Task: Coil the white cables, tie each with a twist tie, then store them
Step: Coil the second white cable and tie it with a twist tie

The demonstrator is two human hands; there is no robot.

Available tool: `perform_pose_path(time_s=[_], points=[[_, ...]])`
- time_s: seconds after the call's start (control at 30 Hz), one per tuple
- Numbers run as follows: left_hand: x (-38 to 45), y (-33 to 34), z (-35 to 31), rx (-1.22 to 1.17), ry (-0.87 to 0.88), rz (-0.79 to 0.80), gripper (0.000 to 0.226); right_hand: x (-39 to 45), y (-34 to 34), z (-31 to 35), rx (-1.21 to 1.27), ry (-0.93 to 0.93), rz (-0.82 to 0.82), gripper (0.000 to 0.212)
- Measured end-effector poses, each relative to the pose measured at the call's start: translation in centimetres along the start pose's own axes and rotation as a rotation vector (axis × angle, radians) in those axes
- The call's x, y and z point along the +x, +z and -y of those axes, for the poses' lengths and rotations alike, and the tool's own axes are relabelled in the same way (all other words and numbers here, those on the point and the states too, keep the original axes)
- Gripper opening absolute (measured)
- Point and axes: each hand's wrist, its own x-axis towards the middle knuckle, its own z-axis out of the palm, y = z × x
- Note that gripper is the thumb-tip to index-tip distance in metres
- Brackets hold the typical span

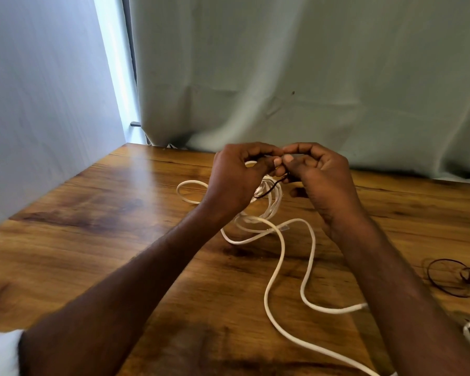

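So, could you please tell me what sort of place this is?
Probably a makeshift indoor workspace: a wooden table pushed against a pale hanging curtain, with a daylit window gap at the left.

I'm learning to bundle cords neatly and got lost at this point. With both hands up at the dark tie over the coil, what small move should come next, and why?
Probably twist the tie's ends together. The left hand and right hand pinch the dark twist tie above the white cable, and a loose dark strand hangs below the fingers, so the tie seems not yet closed. Much of the cable lies uncoiled on the table.
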Motion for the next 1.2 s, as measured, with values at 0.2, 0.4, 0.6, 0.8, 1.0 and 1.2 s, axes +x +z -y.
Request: perform_pose_path(time_s=[0.2, 0.4, 0.6, 0.8, 1.0, 1.2], points=[[-0.2, 0.1, 0.0, -0.009, 0.002, 0.008, 0.012, 0.0, -0.2, -0.1, 0.099, 0.098, 0.019, 0.014], [-0.1, 0.2, 0.1, -0.029, 0.013, -0.015, 0.011, 0.1, -0.3, -0.2, 0.228, 0.243, 0.075, 0.015], [-0.2, 0.6, 0.1, -0.003, 0.007, 0.016, 0.010, 0.3, -0.2, -0.3, 0.180, 0.216, 0.015, 0.004], [-0.4, 0.5, 0.3, 0.142, -0.008, 0.107, 0.011, 0.7, -0.5, 0.1, 0.304, 0.071, -0.096, 0.009], [0.0, -0.1, 0.4, 0.095, -0.015, 0.130, 0.009, 1.3, -2.4, 0.9, 0.931, -0.079, 0.012, 0.018], [0.0, -0.2, 1.1, 0.149, -0.074, 0.034, 0.021, 1.7, -2.4, 0.1, 1.055, 0.113, -0.014, 0.022]])
